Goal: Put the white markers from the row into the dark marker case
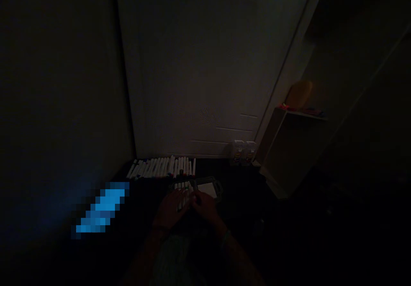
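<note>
In very dim light, an open clear case [219,187] with a handle lies on a dark table. White markers [180,204] stand side by side in its left half, one showing a green band. My left hand [168,209] lies over these markers with its fingers stretched forward along them. From the right, my right hand [205,208] reaches in with bent fingers pressed together at the rightmost markers, touching or nearly touching my left. Whatever its fingertips hold is lost in the dark. A white sheet or card [208,189] shows in the case's right half.
Many white markers [160,167] lie in a row along the wall behind the case. Two clear packs [243,152] stand at the back right. A lit blurred screen [104,207] is on the left. A shelf unit [285,149] with an orange object [299,94] stands right.
</note>
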Demonstrator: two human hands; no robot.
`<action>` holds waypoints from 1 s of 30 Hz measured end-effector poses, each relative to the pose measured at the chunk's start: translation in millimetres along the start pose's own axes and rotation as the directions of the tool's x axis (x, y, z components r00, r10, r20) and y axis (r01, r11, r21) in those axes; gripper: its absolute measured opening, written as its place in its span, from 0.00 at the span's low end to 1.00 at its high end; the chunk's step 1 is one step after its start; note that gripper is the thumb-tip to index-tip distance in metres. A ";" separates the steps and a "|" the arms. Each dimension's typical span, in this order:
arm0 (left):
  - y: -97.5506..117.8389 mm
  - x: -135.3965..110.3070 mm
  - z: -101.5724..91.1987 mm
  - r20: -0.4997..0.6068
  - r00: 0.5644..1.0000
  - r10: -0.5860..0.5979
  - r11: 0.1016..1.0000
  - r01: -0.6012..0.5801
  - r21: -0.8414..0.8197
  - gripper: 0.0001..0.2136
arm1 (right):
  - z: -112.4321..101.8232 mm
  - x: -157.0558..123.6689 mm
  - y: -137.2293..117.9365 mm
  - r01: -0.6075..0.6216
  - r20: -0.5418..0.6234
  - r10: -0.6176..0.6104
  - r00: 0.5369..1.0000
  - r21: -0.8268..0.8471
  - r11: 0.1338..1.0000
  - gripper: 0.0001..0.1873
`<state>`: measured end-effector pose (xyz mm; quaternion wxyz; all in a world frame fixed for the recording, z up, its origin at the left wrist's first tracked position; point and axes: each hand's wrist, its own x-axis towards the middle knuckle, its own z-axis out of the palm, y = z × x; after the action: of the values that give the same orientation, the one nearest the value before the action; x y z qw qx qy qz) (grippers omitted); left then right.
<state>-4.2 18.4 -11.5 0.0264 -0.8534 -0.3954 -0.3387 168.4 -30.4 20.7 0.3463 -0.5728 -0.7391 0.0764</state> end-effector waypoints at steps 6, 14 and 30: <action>-0.9 0.8 0.4 -0.010 1.000 0.002 1.000 -0.003 -0.020 0.19 | -1.0 0.7 -2.2 -0.022 0.019 0.022 1.000 -0.024 0.999 0.11; 1.1 -1.1 -0.6 -0.013 1.000 0.008 1.000 -0.007 0.024 0.19 | -1.5 0.6 -2.3 -0.030 0.021 0.031 0.999 -0.012 0.999 0.12; -3.0 1.2 2.9 -0.012 1.000 0.019 1.000 -0.019 0.003 0.20 | -0.5 0.7 -0.2 -0.043 0.035 0.045 0.998 -0.043 0.998 0.12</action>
<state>-4.1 22.1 -13.6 0.0335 -0.8550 -0.3875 -0.3430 168.5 -30.0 21.6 0.3191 -0.5946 -0.7338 0.0788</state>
